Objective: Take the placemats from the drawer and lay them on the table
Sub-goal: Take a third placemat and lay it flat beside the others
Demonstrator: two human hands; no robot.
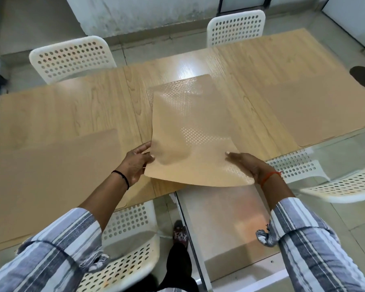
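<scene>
A tan placemat [190, 131] with a fine dotted texture bends in the air over the middle of the wooden table [97, 102]. My left hand [136, 163] grips its near left edge and my right hand [248, 165] grips its near right corner. Another mat [177, 85] lies flat on the table just behind it, partly hidden. One tan placemat [57, 175] lies flat at the near left of the table and another [316, 108] at the right. An open drawer [223, 224] with a pale bottom sticks out below the table's near edge.
Two white perforated chairs [72, 57] [236, 28] stand at the table's far side. Two more [131, 245] [333, 182] stand at the near side, either side of the drawer. My foot [180, 232] is on the tiled floor between them.
</scene>
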